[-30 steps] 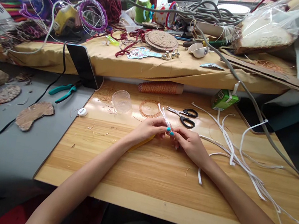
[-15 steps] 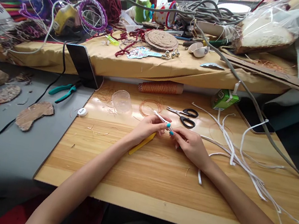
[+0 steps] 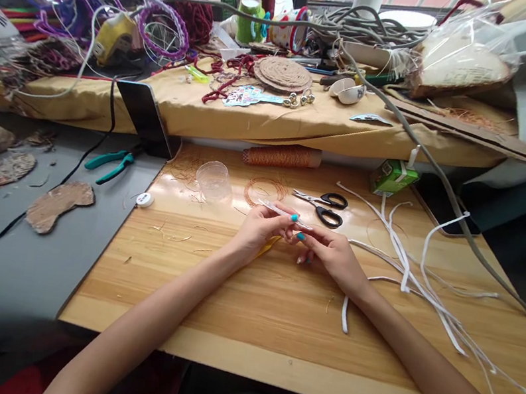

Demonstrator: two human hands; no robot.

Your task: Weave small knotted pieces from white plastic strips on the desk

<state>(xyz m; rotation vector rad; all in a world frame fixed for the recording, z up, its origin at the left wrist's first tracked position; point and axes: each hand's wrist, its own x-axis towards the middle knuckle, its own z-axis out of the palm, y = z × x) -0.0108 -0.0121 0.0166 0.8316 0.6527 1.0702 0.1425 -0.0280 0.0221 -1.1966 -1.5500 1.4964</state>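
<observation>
My left hand (image 3: 257,231) pinches a white cord (image 3: 273,207) between thumb and fingers, above the wooden table. Close beside it, my right hand (image 3: 332,252) has its fingers closed on the same cord, the fingertips almost meeting. Part of a yellow strip-like tool (image 3: 269,246) shows below my left hand; the rest is hidden. Several loose white cords (image 3: 404,254) spread to the right, and one cord end (image 3: 345,316) sticks out under my right wrist. Black-handled scissors (image 3: 329,209) lie just beyond the hands, beside a coil of thin orange thread (image 3: 265,193).
A spool of orange thread (image 3: 282,156) lies at the table's back, with a clear plastic cup (image 3: 214,181) nearer. On the left are teal pliers (image 3: 112,164) and a cardboard piece (image 3: 59,207). A green carton (image 3: 394,177) stands back right. A grey cable (image 3: 437,162) crosses the right side.
Both hands have turned slightly, and the held cord now lies flatter across the fingertips. My left hand covers more of the yellow tool. The cord end under my right wrist has shifted slightly.
</observation>
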